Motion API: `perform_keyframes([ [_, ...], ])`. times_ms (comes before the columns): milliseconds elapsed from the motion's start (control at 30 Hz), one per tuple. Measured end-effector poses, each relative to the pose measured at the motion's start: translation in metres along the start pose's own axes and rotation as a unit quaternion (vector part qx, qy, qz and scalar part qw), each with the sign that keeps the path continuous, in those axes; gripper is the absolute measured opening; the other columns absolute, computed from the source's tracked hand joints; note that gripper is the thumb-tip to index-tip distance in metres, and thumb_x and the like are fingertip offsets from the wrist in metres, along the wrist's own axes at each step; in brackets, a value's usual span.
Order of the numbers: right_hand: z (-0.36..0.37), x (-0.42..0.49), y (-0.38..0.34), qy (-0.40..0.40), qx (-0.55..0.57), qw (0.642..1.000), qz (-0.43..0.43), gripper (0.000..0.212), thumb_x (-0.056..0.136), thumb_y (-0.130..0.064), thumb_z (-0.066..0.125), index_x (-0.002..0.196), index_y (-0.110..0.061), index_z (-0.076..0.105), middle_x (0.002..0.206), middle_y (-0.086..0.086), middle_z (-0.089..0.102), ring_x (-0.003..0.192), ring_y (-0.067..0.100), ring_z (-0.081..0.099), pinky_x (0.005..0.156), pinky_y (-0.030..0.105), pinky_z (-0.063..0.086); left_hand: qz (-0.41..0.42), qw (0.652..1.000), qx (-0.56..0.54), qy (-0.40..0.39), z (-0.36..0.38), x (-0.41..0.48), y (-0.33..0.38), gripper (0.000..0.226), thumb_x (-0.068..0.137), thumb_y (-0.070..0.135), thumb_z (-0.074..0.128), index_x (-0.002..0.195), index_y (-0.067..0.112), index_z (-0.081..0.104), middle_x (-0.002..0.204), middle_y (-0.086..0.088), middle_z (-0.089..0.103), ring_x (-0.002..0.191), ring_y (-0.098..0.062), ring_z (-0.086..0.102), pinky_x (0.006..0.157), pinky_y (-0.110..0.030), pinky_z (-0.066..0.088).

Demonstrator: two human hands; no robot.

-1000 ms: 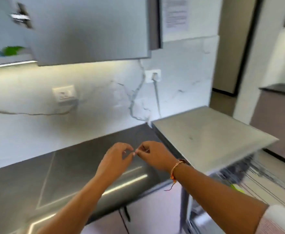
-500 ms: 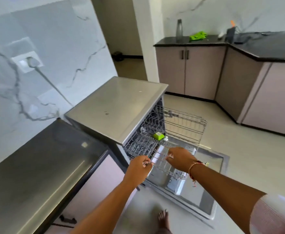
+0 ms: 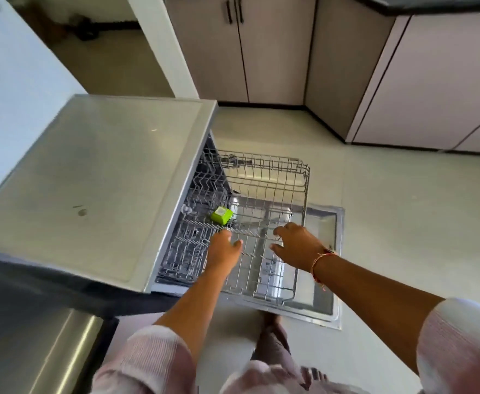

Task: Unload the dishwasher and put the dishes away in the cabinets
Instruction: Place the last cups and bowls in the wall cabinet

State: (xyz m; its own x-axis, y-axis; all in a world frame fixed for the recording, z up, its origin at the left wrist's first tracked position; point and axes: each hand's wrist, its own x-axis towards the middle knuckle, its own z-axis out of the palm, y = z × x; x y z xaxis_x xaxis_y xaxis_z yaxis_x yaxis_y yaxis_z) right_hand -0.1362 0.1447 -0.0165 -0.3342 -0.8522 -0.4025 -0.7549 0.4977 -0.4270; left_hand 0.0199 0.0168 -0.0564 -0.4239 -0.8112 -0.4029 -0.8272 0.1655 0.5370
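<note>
Pale tiled floor point(image 3: 375, 223), beige cabinets point(image 3: 275, 52) along the far side, white wall point(image 3: 11, 66) at left. Dishwasher point(image 3: 91, 180) with a flat steel top beside a dark counter point(image 3: 20, 322). Its door point(image 3: 325, 265) lies folded down and the wire rack point(image 3: 275, 177) is pulled out over it. Green container point(image 3: 221, 215) sits in the rack near its inner edge, just beside the dishwasher opening; nothing else in the rack can be made out.

Both arms reach forward and down over the rack's near half. Left hand point(image 3: 224, 248) palm down, fingers loose, thumb out, holding nothing, just short of the container. Right hand point(image 3: 297, 245) well apart from it, fingers spread and bent downward above the wires, also holding nothing. Thread bracelet point(image 3: 318, 258) on the right wrist. Whether either hand touches the wires is unclear due to blur.

Versus half a second ago: camera tilted further down, hands moved apart and further in over the rack; container unmoved.
</note>
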Motion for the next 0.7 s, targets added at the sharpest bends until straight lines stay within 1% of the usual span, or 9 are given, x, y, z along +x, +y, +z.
perform_keyframes([
  [67, 0.007, 0.036, 0.000, -0.018, 0.013, 1.000, 0.017, 0.044, 0.096, -0.041, 0.050, 0.131, -0.015, 0.054, 0.129, 0.012, 0.056, 0.114, 0.029, 0.058, 0.092, 0.040, 0.053, -0.020, 1.000, 0.010, 0.005, 0.010, 0.052, -0.015, 0.039, 0.089, 0.034, 0.064, 0.115, 0.007, 0.055, 0.113, -0.014, 0.063, 0.102, -0.032, 0.062, 0.080, -0.039, 0.052],
  [100, 0.011, 0.053, -0.001, -0.025, 0.017, 0.999, 0.021, 0.045, 0.095, -0.041, 0.050, 0.133, -0.016, 0.053, 0.130, 0.012, 0.055, 0.116, 0.029, 0.057, 0.093, 0.041, 0.053, -0.030, 0.999, 0.020, 0.009, 0.016, 0.075, -0.023, 0.040, 0.087, 0.035, 0.065, 0.114, 0.008, 0.054, 0.111, -0.015, 0.062, 0.102, -0.033, 0.062, 0.082, -0.043, 0.053],
  [167, 0.021, 0.081, -0.003, -0.033, 0.022, 0.999, 0.026, 0.050, 0.095, -0.043, 0.049, 0.138, -0.017, 0.048, 0.135, 0.012, 0.053, 0.121, 0.031, 0.054, 0.096, 0.045, 0.051, -0.046, 0.998, 0.031, 0.024, 0.025, 0.114, -0.035, 0.041, 0.084, 0.033, 0.068, 0.114, 0.009, 0.053, 0.112, -0.015, 0.060, 0.103, -0.034, 0.060, 0.085, -0.043, 0.052],
  [200, 0.025, 0.094, -0.004, -0.038, 0.021, 0.999, 0.029, 0.052, 0.095, -0.043, 0.049, 0.141, -0.018, 0.045, 0.138, 0.013, 0.051, 0.124, 0.031, 0.052, 0.098, 0.047, 0.050, -0.053, 0.997, 0.038, 0.033, 0.028, 0.131, -0.037, 0.042, 0.084, 0.030, 0.069, 0.116, 0.007, 0.053, 0.115, -0.017, 0.058, 0.105, -0.035, 0.058, 0.085, -0.041, 0.051],
  [267, 0.037, 0.114, -0.004, -0.056, 0.017, 0.998, 0.034, 0.054, 0.096, -0.043, 0.048, 0.144, -0.019, 0.041, 0.139, 0.013, 0.050, 0.125, 0.033, 0.051, 0.098, 0.048, 0.050, -0.073, 0.995, 0.059, 0.042, 0.035, 0.161, -0.042, 0.047, 0.083, 0.029, 0.071, 0.118, 0.003, 0.052, 0.121, -0.020, 0.055, 0.110, -0.038, 0.055, 0.086, -0.043, 0.049],
  [367, 0.051, 0.131, -0.001, -0.083, 0.007, 0.996, 0.036, 0.052, 0.095, -0.043, 0.050, 0.140, -0.018, 0.044, 0.135, 0.011, 0.052, 0.122, 0.033, 0.052, 0.094, 0.049, 0.052, -0.101, 0.991, 0.081, 0.043, 0.047, 0.192, -0.049, 0.057, 0.082, 0.032, 0.074, 0.124, 0.003, 0.049, 0.129, -0.019, 0.052, 0.117, -0.037, 0.051, 0.088, -0.046, 0.048],
  [467, 0.059, 0.139, 0.006, -0.102, 0.005, 0.994, 0.038, 0.048, 0.095, -0.040, 0.053, 0.137, -0.017, 0.047, 0.133, 0.009, 0.053, 0.120, 0.031, 0.053, 0.094, 0.046, 0.052, -0.126, 0.986, 0.100, 0.031, 0.057, 0.212, -0.057, 0.064, 0.081, 0.034, 0.076, 0.128, 0.004, 0.046, 0.134, -0.018, 0.048, 0.121, -0.035, 0.048, 0.089, -0.047, 0.047],
  [567, 0.061, 0.145, 0.015, -0.105, 0.004, 0.993, 0.049, 0.051, 0.095, -0.040, 0.053, 0.141, -0.019, 0.043, 0.133, 0.009, 0.053, 0.120, 0.031, 0.053, 0.095, 0.046, 0.051, -0.137, 0.985, 0.105, 0.022, 0.064, 0.229, -0.064, 0.064, 0.081, 0.033, 0.076, 0.129, 0.004, 0.046, 0.135, -0.017, 0.047, 0.121, -0.035, 0.048, 0.092, -0.048, 0.047],
  [700, 0.061, 0.151, 0.027, -0.105, 0.007, 0.993, 0.055, 0.056, 0.096, -0.040, 0.054, 0.145, -0.021, 0.038, 0.137, 0.010, 0.051, 0.124, 0.031, 0.051, 0.097, 0.046, 0.050, -0.143, 0.982, 0.118, 0.026, 0.069, 0.243, -0.076, 0.059, 0.080, 0.032, 0.076, 0.125, 0.006, 0.049, 0.132, -0.017, 0.052, 0.120, -0.036, 0.050, 0.093, -0.050, 0.045],
])
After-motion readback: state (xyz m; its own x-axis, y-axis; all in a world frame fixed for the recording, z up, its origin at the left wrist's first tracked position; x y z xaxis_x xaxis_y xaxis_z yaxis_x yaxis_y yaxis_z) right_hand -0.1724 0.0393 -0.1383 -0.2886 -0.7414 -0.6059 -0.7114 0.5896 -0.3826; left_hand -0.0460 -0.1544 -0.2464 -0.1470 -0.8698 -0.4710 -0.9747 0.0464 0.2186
